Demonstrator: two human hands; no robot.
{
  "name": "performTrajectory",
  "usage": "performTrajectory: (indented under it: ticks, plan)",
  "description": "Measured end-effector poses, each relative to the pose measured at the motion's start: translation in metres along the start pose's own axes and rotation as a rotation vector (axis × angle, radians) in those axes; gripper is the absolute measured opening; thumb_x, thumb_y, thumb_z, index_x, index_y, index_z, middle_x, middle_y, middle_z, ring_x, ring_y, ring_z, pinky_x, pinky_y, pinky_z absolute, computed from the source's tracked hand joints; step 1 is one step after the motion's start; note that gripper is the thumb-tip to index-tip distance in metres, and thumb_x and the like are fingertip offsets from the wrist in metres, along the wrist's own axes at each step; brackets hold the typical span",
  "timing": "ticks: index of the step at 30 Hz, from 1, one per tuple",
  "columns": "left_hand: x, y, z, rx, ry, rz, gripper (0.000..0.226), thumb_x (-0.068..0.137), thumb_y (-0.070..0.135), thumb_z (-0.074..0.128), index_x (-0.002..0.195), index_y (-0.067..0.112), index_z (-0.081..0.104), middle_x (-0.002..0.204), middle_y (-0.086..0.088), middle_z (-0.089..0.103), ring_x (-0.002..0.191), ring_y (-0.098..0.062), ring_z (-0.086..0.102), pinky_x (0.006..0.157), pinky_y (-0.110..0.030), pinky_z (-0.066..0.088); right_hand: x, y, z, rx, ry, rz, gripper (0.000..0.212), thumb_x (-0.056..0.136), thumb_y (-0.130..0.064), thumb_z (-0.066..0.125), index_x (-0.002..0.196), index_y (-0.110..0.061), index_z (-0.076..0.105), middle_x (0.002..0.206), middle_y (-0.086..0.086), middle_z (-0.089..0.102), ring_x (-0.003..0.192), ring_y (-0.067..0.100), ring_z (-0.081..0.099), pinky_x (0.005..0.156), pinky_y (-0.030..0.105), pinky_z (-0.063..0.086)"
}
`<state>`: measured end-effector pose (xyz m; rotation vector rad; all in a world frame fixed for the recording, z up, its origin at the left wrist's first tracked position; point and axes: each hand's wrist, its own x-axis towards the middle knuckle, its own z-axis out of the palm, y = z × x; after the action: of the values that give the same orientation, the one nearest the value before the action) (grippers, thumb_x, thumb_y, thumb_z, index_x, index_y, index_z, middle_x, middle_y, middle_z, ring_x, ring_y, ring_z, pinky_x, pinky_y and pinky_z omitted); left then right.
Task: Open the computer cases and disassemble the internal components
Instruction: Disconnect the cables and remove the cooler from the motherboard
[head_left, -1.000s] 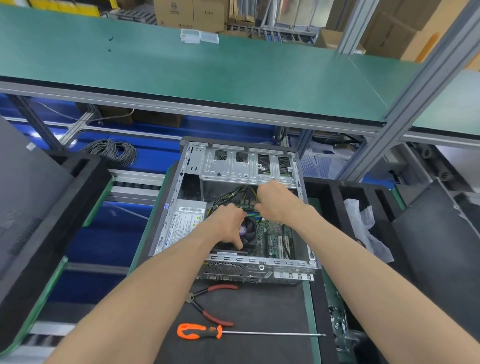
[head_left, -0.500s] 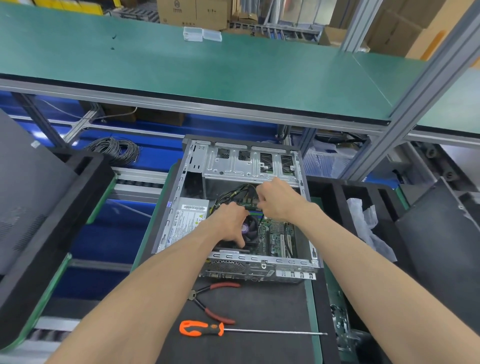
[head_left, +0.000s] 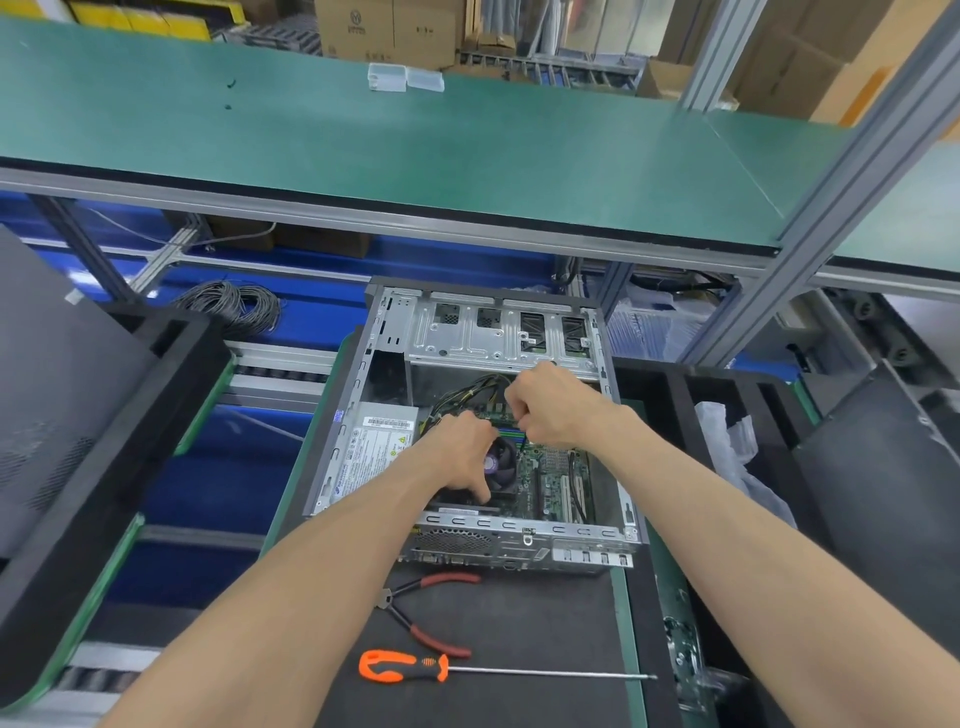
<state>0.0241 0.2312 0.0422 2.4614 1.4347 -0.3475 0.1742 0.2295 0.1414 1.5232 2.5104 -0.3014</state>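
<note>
An open grey computer case (head_left: 524, 526) lies on a black mat, its motherboard (head_left: 553, 470) exposed. My left hand (head_left: 457, 452) rests on the black CPU fan (head_left: 503, 470), thumb down along its near edge. Just beyond it, my right hand (head_left: 556, 410) is curled into a fist over the memory slots and pinches a thin dark cable (head_left: 522, 442) that shows under the fingers. Black and yellow power cables (head_left: 467, 391) loop behind both hands. The power supply (head_left: 374, 447) sits in the case's left side and a bare metal drive cage (head_left: 493, 340) at its far end.
Red-handled pliers (head_left: 434, 613) and an orange-handled screwdriver (head_left: 405, 666) lie on the mat (head_left: 519, 623) in front of the case. Black foam trays (head_left: 104, 441) flank it. A crumpled plastic bag (head_left: 727, 441) lies right, a wire coil (head_left: 228, 306) far left, a green shelf (head_left: 415, 156) overhead.
My right hand has closed tighter and shifted slightly toward me over the memory slots. My left hand has stayed on the fan.
</note>
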Motion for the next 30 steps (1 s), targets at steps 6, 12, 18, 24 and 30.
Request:
performTrajectory:
  ticks: [6, 12, 18, 24, 30]
  plan:
    - [0.0, -0.001, 0.0, 0.005, 0.012, 0.015, 0.061, 0.055, 0.052, 0.083, 0.097, 0.016, 0.056, 0.078, 0.003, 0.053, 0.079, -0.023, 0.053, 0.06, -0.033, 0.041, -0.002, 0.008, 0.005, 0.122, 0.098, -0.039, 0.015, 0.089, -0.022, 0.065, 0.099, -0.012, 0.059, 0.087, 0.003, 0.056, 0.082, 0.028, 0.059, 0.066, 0.032, 0.043]
    - [-0.002, 0.0, -0.002, 0.004, -0.004, 0.01, 0.058, 0.056, 0.051, 0.083, 0.092, 0.017, 0.052, 0.069, 0.006, 0.046, 0.076, -0.023, 0.053, 0.057, -0.033, 0.037, -0.002, 0.004, 0.007, 0.019, 0.054, 0.105, 0.04, 0.099, -0.027, 0.059, 0.066, -0.012, 0.044, 0.067, 0.007, 0.045, 0.073, 0.033, 0.053, 0.06, 0.037, 0.045]
    - [-0.003, 0.001, -0.003, -0.002, -0.007, -0.004, 0.071, 0.06, 0.049, 0.083, 0.117, 0.015, 0.059, 0.074, 0.003, 0.048, 0.085, -0.026, 0.058, 0.063, -0.033, 0.043, -0.003, -0.004, -0.001, -0.006, -0.003, -0.145, 0.025, 0.078, 0.006, 0.06, 0.075, -0.017, 0.069, 0.085, -0.003, 0.056, 0.079, 0.02, 0.052, 0.072, 0.038, 0.052]
    - [-0.004, 0.001, -0.003, -0.024, -0.003, -0.004, 0.064, 0.058, 0.05, 0.084, 0.105, 0.015, 0.057, 0.072, 0.004, 0.049, 0.082, -0.025, 0.057, 0.061, -0.033, 0.041, -0.002, 0.002, 0.004, 0.007, 0.078, 0.008, 0.021, 0.093, -0.032, 0.062, 0.089, -0.013, 0.053, 0.081, 0.004, 0.048, 0.076, 0.031, 0.054, 0.062, 0.034, 0.041]
    - [-0.002, 0.0, 0.002, -0.037, 0.024, -0.016, 0.059, 0.052, 0.051, 0.084, 0.09, 0.018, 0.053, 0.07, 0.005, 0.049, 0.076, -0.026, 0.058, 0.057, -0.032, 0.041, -0.005, 0.004, 0.004, 0.056, 0.016, -0.035, 0.013, 0.085, -0.001, 0.06, 0.077, -0.01, 0.065, 0.078, 0.007, 0.065, 0.078, 0.025, 0.058, 0.065, 0.037, 0.052]
